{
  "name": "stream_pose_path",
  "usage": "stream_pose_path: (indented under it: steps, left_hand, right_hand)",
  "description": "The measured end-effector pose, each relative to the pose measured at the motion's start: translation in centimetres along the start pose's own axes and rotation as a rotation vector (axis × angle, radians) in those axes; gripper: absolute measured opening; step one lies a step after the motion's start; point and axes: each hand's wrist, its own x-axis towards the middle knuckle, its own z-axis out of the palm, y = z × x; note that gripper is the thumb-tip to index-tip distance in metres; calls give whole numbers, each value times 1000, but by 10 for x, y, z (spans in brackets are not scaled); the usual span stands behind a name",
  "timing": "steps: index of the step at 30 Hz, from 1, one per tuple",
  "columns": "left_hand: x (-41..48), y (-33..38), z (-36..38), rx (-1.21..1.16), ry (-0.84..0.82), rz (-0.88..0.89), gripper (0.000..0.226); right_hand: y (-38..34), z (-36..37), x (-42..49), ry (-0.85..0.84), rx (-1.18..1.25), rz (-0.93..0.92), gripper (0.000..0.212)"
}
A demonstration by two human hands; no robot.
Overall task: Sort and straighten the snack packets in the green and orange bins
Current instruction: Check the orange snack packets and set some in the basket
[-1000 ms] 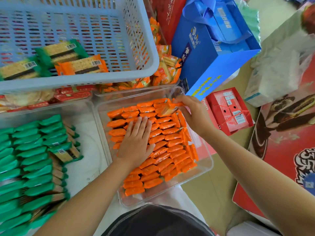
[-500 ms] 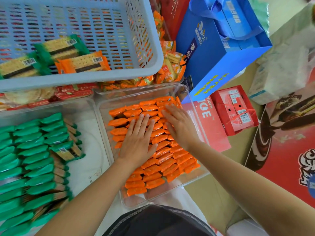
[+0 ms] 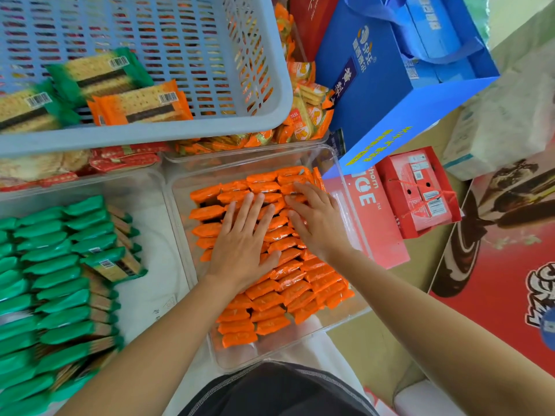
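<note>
Orange packets point(image 3: 270, 298) fill the clear bin point(image 3: 231, 355) in rows, ragged toward its far right corner, where your left hand point(image 3: 243, 250) and right hand point(image 3: 318, 220) lie flat, gripping nothing; press lightly, nudging rows square against the walls.

Bright, even light fills the wide-angle view, leaving only soft, faint shadows. Sheen glints off the orange packets point(image 3: 279, 298), while loose packets point(image 3: 99, 76) in the blue basket point(image 3: 150, 136) look smeared by blur and the frame's edges bow.

Glossy foil orange packets point(image 3: 271, 298); clear smooth plastic bin point(image 3: 180, 205).
</note>
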Motion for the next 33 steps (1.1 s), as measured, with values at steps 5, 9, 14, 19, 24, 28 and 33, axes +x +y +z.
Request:
stream_pose_path:
  steps: [5, 9, 14, 19, 24, 28, 33]
  left_hand:
    - [3, -3, -1, -26, -25, -5, 85]
    - [3, -3, 1, -27, -42, -12, 85]
    - [2, -4, 1, -42, -39, -12, 85]
    - [3, -5, 1, -38, -45, -9, 84]
    - [2, -5, 1, -48, -48, -6, 84]
    - [2, -6, 1, -52, -58, -5, 84]
    - [2, -5, 2, -53, -64, -4, 84]
  right_hand:
    - [1, -6, 28, 169, 41, 18, 20]
    - [5, -7, 44, 137, -56, 30, 18]
    - [4, -12, 47, 155, -125, -79, 8]
    - [5, -14, 45, 164, -117, -118, 7]
    - [7, -18, 48, 121, -138, -104, 17]
    - [10, -26, 53, 43, -121, -89, 15]
    - [10, -30, 61, -23, -81, -71, 9]
